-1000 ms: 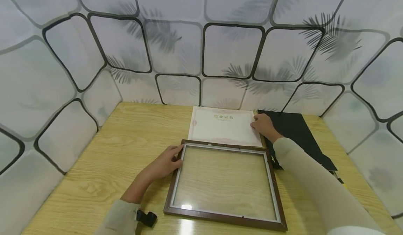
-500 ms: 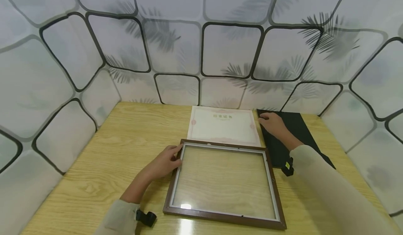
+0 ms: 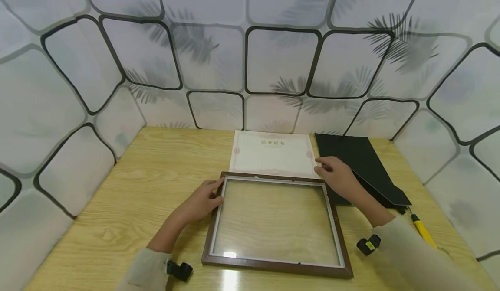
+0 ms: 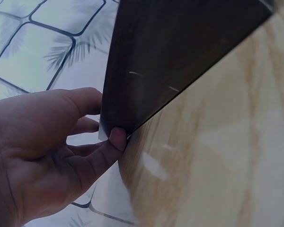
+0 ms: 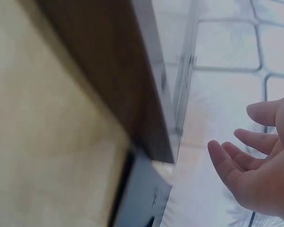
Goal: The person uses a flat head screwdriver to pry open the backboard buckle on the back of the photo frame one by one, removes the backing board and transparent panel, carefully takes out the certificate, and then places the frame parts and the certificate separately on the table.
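A brown picture frame [image 3: 273, 267] with a clear pane lies on the table in the head view. My left hand [image 3: 199, 202] holds its far left corner; in the left wrist view, fingers [image 4: 117, 138] curl round the frame's dark edge [image 4: 175, 47]. Over the far right corner hovers my right hand [image 3: 337, 177], its fingers loosely bent. The right wrist view has these fingers [image 5: 225, 163] apart from the frame [image 5: 113, 61], with nothing between them. A white certificate [image 3: 273, 156] lies flat just behind the frame, partly covered by it.
A black backing board [image 3: 349, 150] lies to the right, partly behind my right forearm, with a raised flap. Near its front corner is a yellow-handled tool [image 3: 425, 233]. Patterned fabric walls [image 3: 285, 61] border the wooden table [image 3: 175, 161] behind and at both sides.
My right hand has left the certificate's right edge, passed over the black board and come back toward me to the frame's far right corner. The left hand stays at its corner.
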The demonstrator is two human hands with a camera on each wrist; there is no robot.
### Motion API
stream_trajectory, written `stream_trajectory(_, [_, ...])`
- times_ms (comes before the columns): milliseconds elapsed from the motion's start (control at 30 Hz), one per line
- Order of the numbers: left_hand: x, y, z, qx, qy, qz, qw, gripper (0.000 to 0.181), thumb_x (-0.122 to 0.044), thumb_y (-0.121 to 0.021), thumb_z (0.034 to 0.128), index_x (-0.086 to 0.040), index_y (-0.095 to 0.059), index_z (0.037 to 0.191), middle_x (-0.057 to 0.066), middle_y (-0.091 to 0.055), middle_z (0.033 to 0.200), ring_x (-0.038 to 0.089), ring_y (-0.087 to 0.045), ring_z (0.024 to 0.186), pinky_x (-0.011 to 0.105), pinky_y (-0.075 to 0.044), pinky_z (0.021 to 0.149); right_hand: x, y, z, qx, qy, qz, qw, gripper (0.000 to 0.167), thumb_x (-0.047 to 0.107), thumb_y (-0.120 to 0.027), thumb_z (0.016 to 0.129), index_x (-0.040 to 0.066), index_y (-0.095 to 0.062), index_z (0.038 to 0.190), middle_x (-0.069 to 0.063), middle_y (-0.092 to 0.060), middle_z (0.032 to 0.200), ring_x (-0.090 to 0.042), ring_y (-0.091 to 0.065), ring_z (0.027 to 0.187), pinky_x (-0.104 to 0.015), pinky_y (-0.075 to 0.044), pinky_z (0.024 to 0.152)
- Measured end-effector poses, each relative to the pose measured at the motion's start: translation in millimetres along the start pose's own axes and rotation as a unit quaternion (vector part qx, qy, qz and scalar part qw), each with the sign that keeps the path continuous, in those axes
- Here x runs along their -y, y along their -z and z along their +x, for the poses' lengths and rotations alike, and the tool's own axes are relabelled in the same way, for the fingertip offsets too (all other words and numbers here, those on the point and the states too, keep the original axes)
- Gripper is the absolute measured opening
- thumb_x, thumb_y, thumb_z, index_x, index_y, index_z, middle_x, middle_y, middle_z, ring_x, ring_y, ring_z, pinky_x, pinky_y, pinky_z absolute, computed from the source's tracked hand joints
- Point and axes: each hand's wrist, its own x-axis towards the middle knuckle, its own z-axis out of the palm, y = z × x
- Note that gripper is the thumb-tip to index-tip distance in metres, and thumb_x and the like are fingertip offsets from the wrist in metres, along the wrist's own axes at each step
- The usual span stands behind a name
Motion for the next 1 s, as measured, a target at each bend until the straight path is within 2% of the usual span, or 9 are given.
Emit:
stream_trajectory(267, [-2.6, -1.9, -3.2, -0.011, -0.001, 0.007, 0.9999, 0.062, -0.009, -0.058, 0.0997, -0.001, -0.034, 0.156, 0.025, -0.044, 0.147, 0.022, -0.057, 0.101, 0.033, -0.052, 0.081, 22, -24, -33.7, 0.009, -0.002, 0.037, 0.9993, 0.049, 0.032, -0.057, 0.104, 0.004, -0.053, 0.144, -0.018, -0.052, 0.143, -0.036, -0.056, 0.123, -0.054, -0.051, 0.098])
stream_trajectory(533, [-2.8, -3.2, -7.7, -0.017, -0.006, 0.014, 0.9997, 0.061, -0.008, -0.058, 0.0985, 0.000, -0.035, 0.155, 0.024, -0.046, 0.144, 0.022, -0.056, 0.098, 0.034, -0.051, 0.081, 50, -34, -58.5, 0.057, -0.002, 0.023, 0.9981, 0.056, 0.037, -0.060, 0.102, 0.006, -0.051, 0.147, -0.019, -0.046, 0.150, -0.036, -0.062, 0.115, -0.046, -0.057, 0.087])
stream_trajectory(667, [-2.6, -5.1, -9.2, -0.025, -0.004, 0.016, 0.9996, 0.061, -0.008, -0.058, 0.0982, 0.000, -0.036, 0.155, 0.024, -0.046, 0.145, 0.022, -0.057, 0.099, 0.035, -0.052, 0.081, 65, -36, -68.9, 0.074, 0.002, 0.025, 0.9970, 0.057, 0.040, -0.059, 0.102, 0.008, -0.050, 0.148, -0.018, -0.043, 0.153, -0.035, -0.062, 0.116, -0.045, -0.057, 0.089])
stream_trajectory(800, [-3.9, -7.4, -10.5, -0.033, 0.002, 0.015, 0.9993, 0.061, -0.007, -0.058, 0.0981, 0.000, -0.036, 0.155, 0.024, -0.047, 0.144, 0.022, -0.058, 0.098, 0.035, -0.052, 0.081, 80, -45, -79.2, 0.090, 0.019, 0.034, 0.9951, 0.056, 0.041, -0.060, 0.101, 0.007, -0.053, 0.146, -0.016, -0.047, 0.151, -0.033, -0.061, 0.117, -0.042, -0.056, 0.089])
stream_trajectory(900, [-5.9, -8.8, -12.1, -0.040, 0.007, 0.015, 0.9991, 0.060, -0.008, -0.057, 0.0979, 0.000, -0.037, 0.154, 0.026, -0.047, 0.143, 0.022, -0.058, 0.097, 0.035, -0.053, 0.081, 90, -57, -86.3, 0.104, 0.029, 0.036, 0.9935, 0.056, 0.041, -0.060, 0.101, 0.005, -0.053, 0.144, -0.013, -0.050, 0.148, -0.033, -0.060, 0.118, -0.047, -0.055, 0.092])
stream_trajectory(1000, [-7.2, -9.9, -13.8, -0.043, 0.013, 0.011, 0.9989, 0.060, -0.009, -0.057, 0.0980, 0.000, -0.037, 0.154, 0.027, -0.046, 0.144, 0.023, -0.059, 0.098, 0.036, -0.053, 0.081, 98, -71, -92.2, 0.112, 0.034, 0.030, 0.9926, 0.058, 0.041, -0.061, 0.101, 0.004, -0.053, 0.145, -0.013, -0.050, 0.149, -0.037, -0.055, 0.128, -0.055, -0.049, 0.102])
